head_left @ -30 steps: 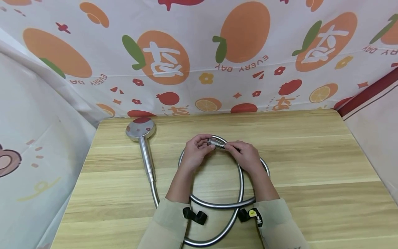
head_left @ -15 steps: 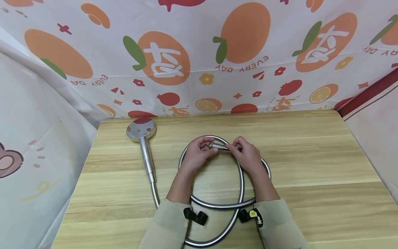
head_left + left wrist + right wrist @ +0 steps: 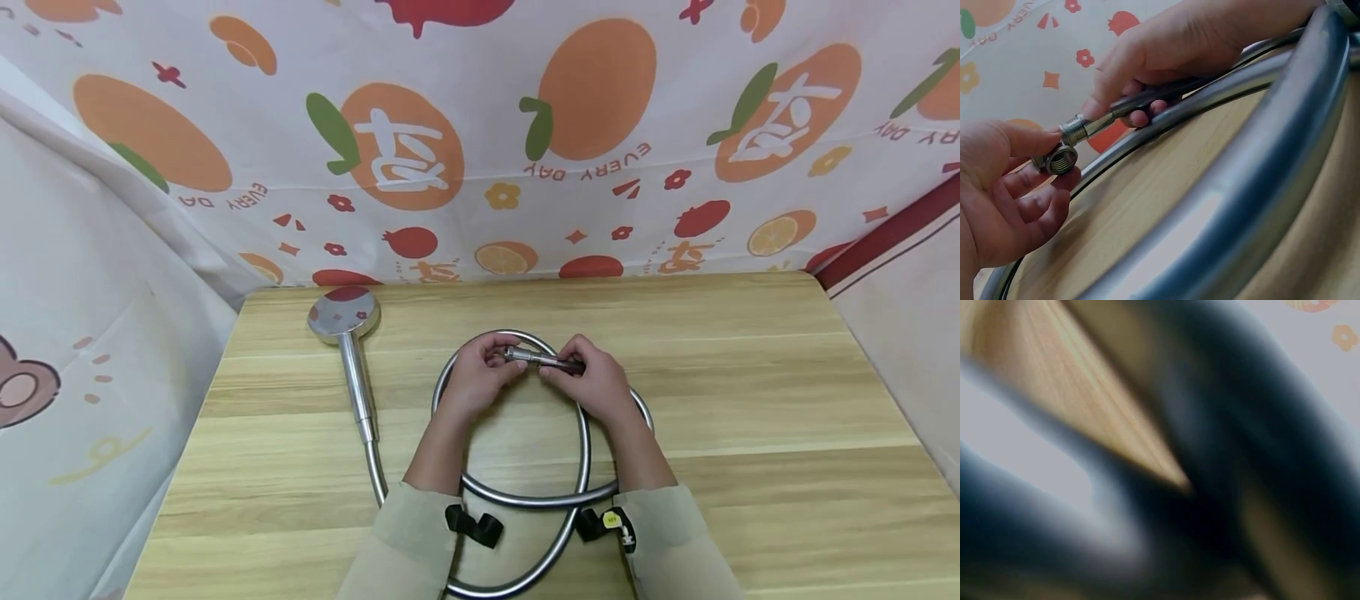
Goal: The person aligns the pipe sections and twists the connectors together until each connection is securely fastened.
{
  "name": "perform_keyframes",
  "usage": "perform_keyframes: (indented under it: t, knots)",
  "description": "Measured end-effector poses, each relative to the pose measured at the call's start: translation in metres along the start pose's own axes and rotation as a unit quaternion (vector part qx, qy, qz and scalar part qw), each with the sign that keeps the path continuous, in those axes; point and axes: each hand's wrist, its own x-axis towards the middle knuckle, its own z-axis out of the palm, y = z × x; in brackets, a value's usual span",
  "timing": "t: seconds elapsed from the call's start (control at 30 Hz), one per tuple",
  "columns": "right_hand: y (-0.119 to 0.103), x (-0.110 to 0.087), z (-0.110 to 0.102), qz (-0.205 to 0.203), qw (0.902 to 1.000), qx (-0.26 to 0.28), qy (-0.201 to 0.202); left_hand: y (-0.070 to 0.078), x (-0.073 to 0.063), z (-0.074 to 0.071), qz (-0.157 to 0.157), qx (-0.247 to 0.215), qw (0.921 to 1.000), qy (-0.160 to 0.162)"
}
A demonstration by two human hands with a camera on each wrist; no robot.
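Note:
In the head view my left hand (image 3: 474, 379) pinches a small silvery metal fitting (image 3: 1062, 160) between thumb and fingers; the left wrist view shows its round opening with thread inside. A ridged connector (image 3: 1074, 131) meets the fitting, at the end of the metal shower hose (image 3: 1147, 97). My right hand (image 3: 596, 382) grips the hose just behind this connector, thumb along it and fingertips curled underneath. Large hose loops (image 3: 585, 450) lie under and around both forearms. The right wrist view holds only blurred, close hose (image 3: 1041, 456); the right hand is hidden there.
A chrome shower head (image 3: 343, 315) with its handle (image 3: 356, 379) lies at the table's back left, hose running from it towards the front. The wooden table (image 3: 750, 375) ends at a fruit-patterned cloth (image 3: 502, 196). A white cloth (image 3: 97, 333) hangs at the left.
The right fingers have shifted on the hose, so the connector and dark hose end show more. The fitting has moved slightly right and down in view. The head view has tilted a little upward.

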Motion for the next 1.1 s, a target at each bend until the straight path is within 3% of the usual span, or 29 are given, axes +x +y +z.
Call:
perform_keyframes:
  t: [0.47, 0.67, 1.1]
  knots:
    - [0.0015, 0.0029, 0.0021, -0.034, 0.9993, -0.013, 0.006, 0.0012, 0.0011, -0.0006, -0.013, 0.001, 0.9997, 0.021]
    - [0.001, 0.0025, 0.0032, -0.028, 0.9989, -0.036, 0.01, -0.0002, 0.0014, -0.001, -0.015, 0.006, 0.9998, 0.013]
    - [-0.0033, 0.0026, 0.0016, -0.004, 0.997, -0.072, 0.029, -0.0034, -0.0001, 0.0006, 0.017, 0.041, 0.9989, -0.013]
